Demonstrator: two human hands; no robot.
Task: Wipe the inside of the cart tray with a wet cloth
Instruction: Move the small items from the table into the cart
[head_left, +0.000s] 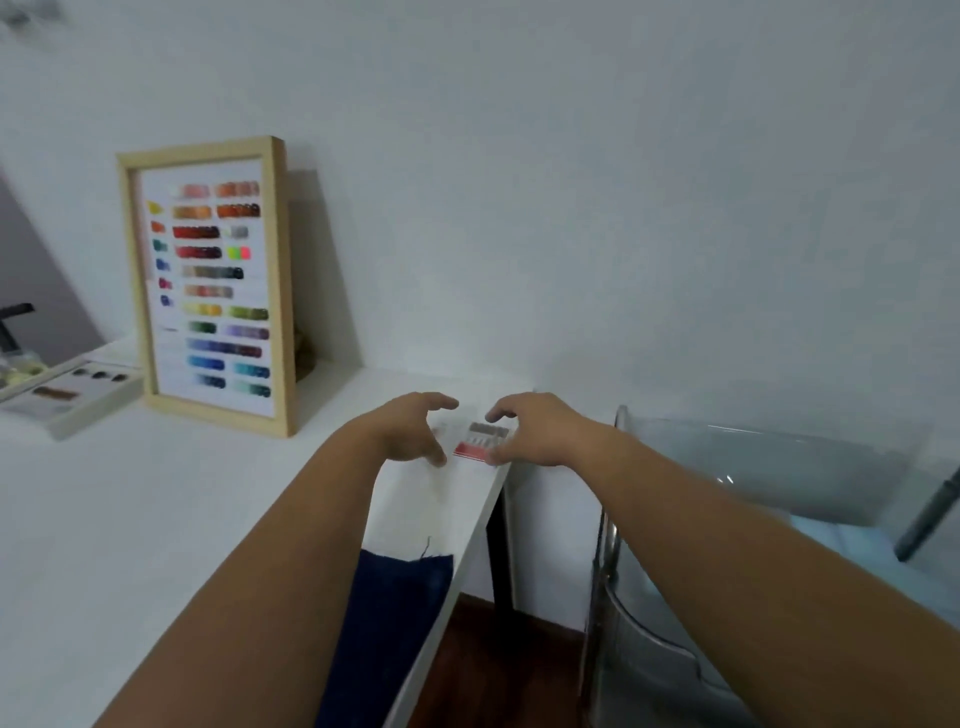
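The cart tray (769, 467) stands at the right, beside the table; it has translucent rounded walls and a chrome frame (603, 545). A dark blue cloth (400, 592) lies on the table's right edge, partly under my left forearm. My left hand (410, 431) and my right hand (540, 431) reach to the table's far right corner. Their fingers are spread and curled on either side of a small clear box (480, 441) with red and grey contents. The blur hides whether the fingers touch it. Neither hand is on the cloth or the cart.
On the white table (156, 519) a wooden frame (208, 280) with colour swatches leans against the wall. A flat white tray (78, 400) of small samples lies at the far left. A dark rod (930, 514) sticks up inside the cart. Brown floor (493, 665) shows between table and cart.
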